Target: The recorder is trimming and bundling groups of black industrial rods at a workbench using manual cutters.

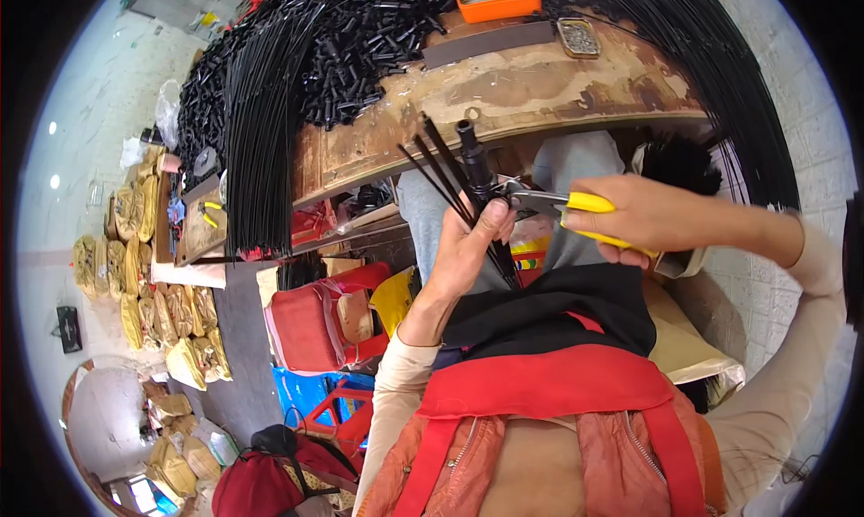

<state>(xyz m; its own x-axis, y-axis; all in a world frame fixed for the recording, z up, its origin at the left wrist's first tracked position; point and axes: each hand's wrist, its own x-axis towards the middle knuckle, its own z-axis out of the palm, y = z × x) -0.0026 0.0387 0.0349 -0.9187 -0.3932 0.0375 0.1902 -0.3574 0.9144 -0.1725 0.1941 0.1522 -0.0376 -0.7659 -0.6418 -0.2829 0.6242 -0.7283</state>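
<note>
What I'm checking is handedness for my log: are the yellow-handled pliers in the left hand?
No, the right hand grips the yellow-handled pliers, while the left hand holds black rods.

The left forearm [403, 373] reaches from the near side toward the far side, its wrist [430, 314] bare. The left hand [477, 233] is closed in a grip, thumb uppermost, its tip angled far and right. The right arm [801, 337] bends at the right, its forearm [751, 231] crossing leftward. The right hand [652, 215] is wrapped in a grip, back of the hand up, just right of the left hand.
</note>
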